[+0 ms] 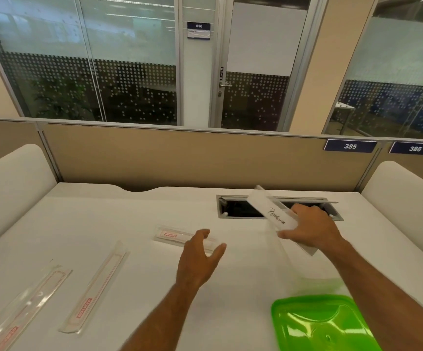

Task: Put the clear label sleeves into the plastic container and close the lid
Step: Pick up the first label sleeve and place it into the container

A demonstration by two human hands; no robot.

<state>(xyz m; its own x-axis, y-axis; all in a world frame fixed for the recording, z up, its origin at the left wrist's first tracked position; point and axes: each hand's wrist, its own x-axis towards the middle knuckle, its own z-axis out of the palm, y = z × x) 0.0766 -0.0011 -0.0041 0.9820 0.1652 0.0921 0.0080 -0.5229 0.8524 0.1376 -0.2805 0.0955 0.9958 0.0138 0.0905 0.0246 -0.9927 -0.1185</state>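
Note:
My right hand grips a clear label sleeve with a white insert reading "PENGUIN", held tilted over the near-invisible clear plastic container. The container's green lid lies flat at the desk's near right. My left hand hovers with fingers spread just above the near end of a clear sleeve with a red label at mid desk. Two more clear red-printed sleeves lie to the left, one angled mid-left and one at the near left corner.
The white desk has a recessed cable opening behind the held sleeve. A tan partition with number plates closes the far edge, and white side panels flank the desk.

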